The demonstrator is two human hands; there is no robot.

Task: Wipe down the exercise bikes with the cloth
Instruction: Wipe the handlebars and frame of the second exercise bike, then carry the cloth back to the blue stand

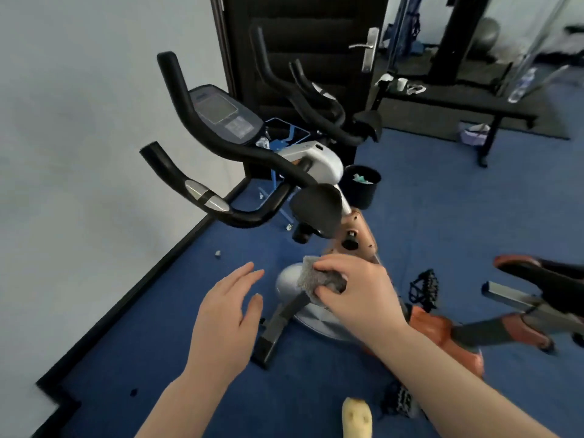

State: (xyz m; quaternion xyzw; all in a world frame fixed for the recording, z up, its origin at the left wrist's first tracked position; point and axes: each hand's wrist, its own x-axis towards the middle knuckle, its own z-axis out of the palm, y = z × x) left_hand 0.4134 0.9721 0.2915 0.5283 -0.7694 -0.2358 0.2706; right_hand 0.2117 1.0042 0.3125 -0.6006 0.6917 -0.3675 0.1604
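Note:
An exercise bike with black handlebars (227, 147), a console (222, 113) and an orange and silver frame (357, 235) stands in front of me. My right hand (357, 292) grips a grey cloth (316, 276) over the bike's silver flywheel housing (287, 282). My left hand (227, 314) hovers open above the blue floor, left of the housing, holding nothing. A second bike (319, 99) with black handlebars stands behind the first, near a dark door. The first bike's black and orange saddle (543, 276) shows at the right edge.
A black bin (361, 184) stands on the blue carpet behind the bike. A black pedal (425, 287) sticks out on the right. A white wall runs along the left. A dark door (316, 36) and gym equipment on a black mat (458, 109) fill the back.

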